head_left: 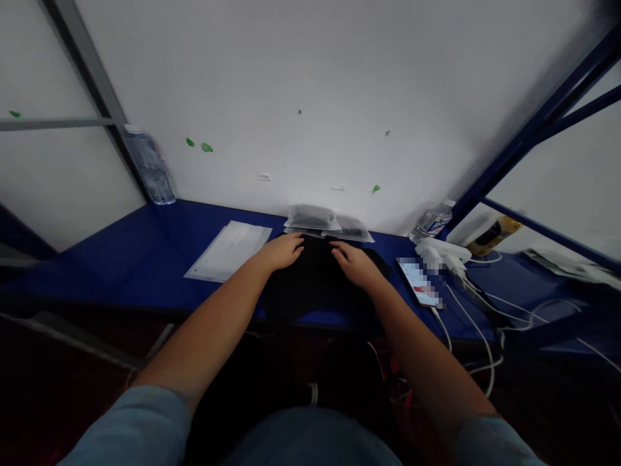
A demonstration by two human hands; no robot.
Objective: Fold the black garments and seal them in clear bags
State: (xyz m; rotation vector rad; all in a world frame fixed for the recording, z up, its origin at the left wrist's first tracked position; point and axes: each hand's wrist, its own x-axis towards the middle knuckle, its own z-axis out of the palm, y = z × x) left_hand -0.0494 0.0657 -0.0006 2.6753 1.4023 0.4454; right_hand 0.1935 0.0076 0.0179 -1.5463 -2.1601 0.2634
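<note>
A piece of black cloth (313, 278), maybe a garment, lies on the blue desk (136, 259) in front of me and reaches its front edge. My left hand (285, 251) rests on the cloth's far left part, its fingers stretched forward. Opposite it, my right hand (356, 264) lies on the far right part with thumb and fingers slightly apart. Just beyond my fingertips are frosted plastic bags (313, 218) with something dark inside, against the wall. Left of my left hand, flat whitish plastic bags (233, 249) lie on the desk.
A phone (420, 283) on a cable lies to the right, near a white power strip (442, 249) with plugs and loose cords. One bottle (433, 221) leans at the back right; a larger bottle (151, 167) stands back left. Blue metal frame bars (528, 139) rise on the right.
</note>
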